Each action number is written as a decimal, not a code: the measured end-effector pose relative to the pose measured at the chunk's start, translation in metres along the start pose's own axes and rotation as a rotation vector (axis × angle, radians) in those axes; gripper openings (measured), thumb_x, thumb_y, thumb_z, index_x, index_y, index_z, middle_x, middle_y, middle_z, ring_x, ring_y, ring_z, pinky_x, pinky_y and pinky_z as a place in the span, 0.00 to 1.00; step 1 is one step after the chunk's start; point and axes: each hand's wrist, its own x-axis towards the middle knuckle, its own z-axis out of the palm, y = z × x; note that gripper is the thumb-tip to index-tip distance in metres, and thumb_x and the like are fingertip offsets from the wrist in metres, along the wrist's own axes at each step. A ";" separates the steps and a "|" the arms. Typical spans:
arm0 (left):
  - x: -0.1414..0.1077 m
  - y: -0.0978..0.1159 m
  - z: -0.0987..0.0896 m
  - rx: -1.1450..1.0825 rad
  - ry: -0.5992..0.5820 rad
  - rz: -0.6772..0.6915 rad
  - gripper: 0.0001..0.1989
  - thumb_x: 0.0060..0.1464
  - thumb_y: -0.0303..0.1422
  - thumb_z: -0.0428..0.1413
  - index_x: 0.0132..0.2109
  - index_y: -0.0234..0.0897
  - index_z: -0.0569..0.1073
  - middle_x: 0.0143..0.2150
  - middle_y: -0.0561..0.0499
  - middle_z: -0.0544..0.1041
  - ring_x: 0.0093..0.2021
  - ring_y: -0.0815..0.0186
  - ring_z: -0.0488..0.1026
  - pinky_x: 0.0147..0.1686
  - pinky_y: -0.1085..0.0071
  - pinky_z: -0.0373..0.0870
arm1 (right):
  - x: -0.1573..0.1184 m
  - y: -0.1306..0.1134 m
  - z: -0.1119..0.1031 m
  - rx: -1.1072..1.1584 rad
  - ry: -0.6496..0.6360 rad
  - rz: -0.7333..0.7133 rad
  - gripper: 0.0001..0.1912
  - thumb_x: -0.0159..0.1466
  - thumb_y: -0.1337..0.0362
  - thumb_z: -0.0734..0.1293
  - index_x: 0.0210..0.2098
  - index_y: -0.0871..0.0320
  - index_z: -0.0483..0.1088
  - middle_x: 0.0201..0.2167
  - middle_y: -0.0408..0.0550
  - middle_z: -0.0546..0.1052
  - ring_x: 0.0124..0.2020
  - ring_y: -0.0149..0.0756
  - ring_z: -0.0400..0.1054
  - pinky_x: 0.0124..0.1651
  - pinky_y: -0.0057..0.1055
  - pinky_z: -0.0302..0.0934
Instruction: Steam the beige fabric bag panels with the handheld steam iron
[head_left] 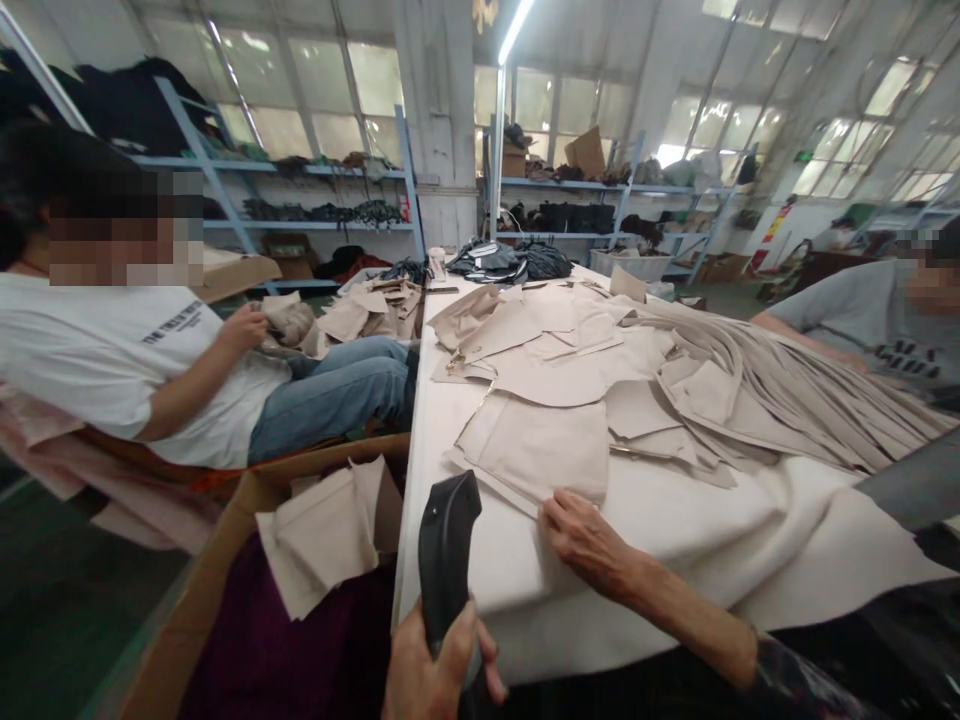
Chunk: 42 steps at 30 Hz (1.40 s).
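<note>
My left hand point(431, 660) is at the bottom centre, its fingers wrapped round a black curved handheld tool point(448, 535). The tool points up beside the table's left edge; its exact kind I cannot make out. On the table, my right hand point(574, 530) pinches the near edge of a beige flat panel point(544, 445), which looks like leather or leather-like sheet. A thin gold zip-like strip point(480, 405) runs along that panel's far left side. More beige cut pieces point(547, 355) overlap just behind it.
Long beige strips point(780, 375) fan out across the table's right side. Left of the white table point(416, 440), a cardboard box point(225, 520) holds beige pieces. One co-worker point(202, 370) sits at the left holding something; another person point(862, 320) is at the right. Dark bundles point(517, 260) lie at the far end.
</note>
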 end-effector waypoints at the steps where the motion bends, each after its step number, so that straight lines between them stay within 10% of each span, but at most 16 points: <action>1: 0.003 -0.001 0.002 0.011 -0.023 -0.002 0.19 0.46 0.49 0.56 0.23 0.36 0.69 0.12 0.49 0.72 0.13 0.67 0.67 0.16 0.74 0.62 | -0.009 -0.003 -0.001 0.019 0.043 -0.003 0.06 0.59 0.80 0.64 0.33 0.68 0.71 0.31 0.55 0.70 0.36 0.42 0.62 0.35 0.36 0.62; 10: 0.020 -0.020 0.018 0.072 -0.126 -0.080 0.19 0.50 0.48 0.53 0.27 0.35 0.68 0.13 0.48 0.72 0.13 0.66 0.67 0.16 0.75 0.61 | -0.063 -0.020 -0.004 0.307 0.260 0.063 0.12 0.66 0.76 0.56 0.46 0.72 0.67 0.36 0.57 0.68 0.37 0.43 0.59 0.39 0.38 0.63; 17: 0.046 0.007 0.018 0.128 0.013 -0.031 0.20 0.51 0.47 0.52 0.26 0.33 0.69 0.16 0.46 0.75 0.14 0.67 0.68 0.16 0.75 0.63 | -0.062 -0.021 -0.002 0.361 0.257 0.142 0.12 0.67 0.75 0.55 0.43 0.68 0.69 0.34 0.56 0.68 0.35 0.42 0.58 0.36 0.37 0.62; 23: 0.013 0.018 0.006 0.228 0.082 -0.090 0.20 0.49 0.48 0.53 0.26 0.33 0.72 0.17 0.47 0.75 0.15 0.67 0.68 0.15 0.75 0.63 | -0.064 -0.020 0.001 0.386 0.214 0.192 0.10 0.65 0.76 0.58 0.40 0.65 0.70 0.34 0.54 0.69 0.35 0.40 0.58 0.38 0.35 0.60; 31: -0.007 -0.005 0.017 0.265 -0.037 -0.185 0.22 0.49 0.50 0.54 0.24 0.34 0.70 0.14 0.45 0.74 0.14 0.66 0.68 0.16 0.75 0.63 | -0.065 -0.019 0.004 0.380 0.241 0.226 0.09 0.62 0.79 0.61 0.36 0.65 0.72 0.32 0.52 0.69 0.34 0.40 0.58 0.37 0.34 0.58; 42: 0.027 0.021 0.032 0.384 -0.037 -0.122 0.19 0.51 0.46 0.53 0.26 0.33 0.68 0.15 0.45 0.74 0.14 0.66 0.70 0.14 0.76 0.63 | -0.064 -0.019 0.007 0.312 0.246 0.221 0.06 0.62 0.77 0.63 0.32 0.66 0.72 0.31 0.53 0.70 0.33 0.41 0.59 0.35 0.35 0.57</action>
